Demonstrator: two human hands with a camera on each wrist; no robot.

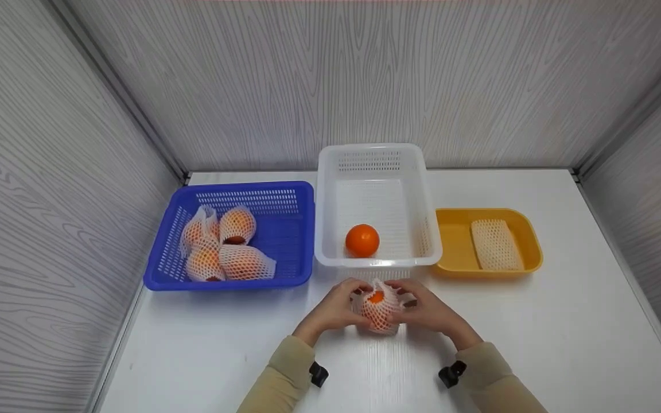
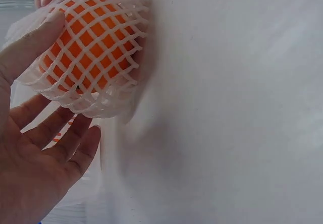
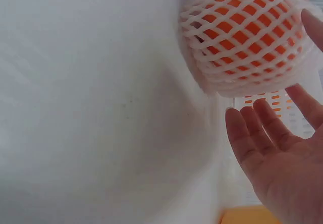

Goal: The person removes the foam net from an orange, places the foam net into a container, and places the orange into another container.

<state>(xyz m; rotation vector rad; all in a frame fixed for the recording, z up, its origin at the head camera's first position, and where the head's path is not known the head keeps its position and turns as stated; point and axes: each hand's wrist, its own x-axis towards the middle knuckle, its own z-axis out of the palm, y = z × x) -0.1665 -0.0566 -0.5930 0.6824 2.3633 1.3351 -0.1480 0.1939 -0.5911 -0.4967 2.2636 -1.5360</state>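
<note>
An orange in a white foam net sleeve (image 1: 380, 315) sits on the table in front of the white basket, a patch of bare peel showing at the sleeve's top. My left hand (image 1: 336, 308) grips it from the left, thumb (image 2: 43, 40) against the netting. From the right, my right hand (image 1: 431, 311) holds the same sleeve between thumb and fingers. In the right wrist view, the lower fingers (image 3: 250, 138) are spread apart from the netting. The left wrist view shows the mesh stretched around the orange (image 2: 93, 47).
A white basket (image 1: 376, 263) behind my hands holds one bare orange (image 1: 362, 241). At left, a blue basket (image 1: 227, 285) contains several fruits in foam nets (image 1: 244, 263). A yellow tray (image 1: 457, 268) at right has flat foam netting (image 1: 497, 245) in it. Panels enclose the table.
</note>
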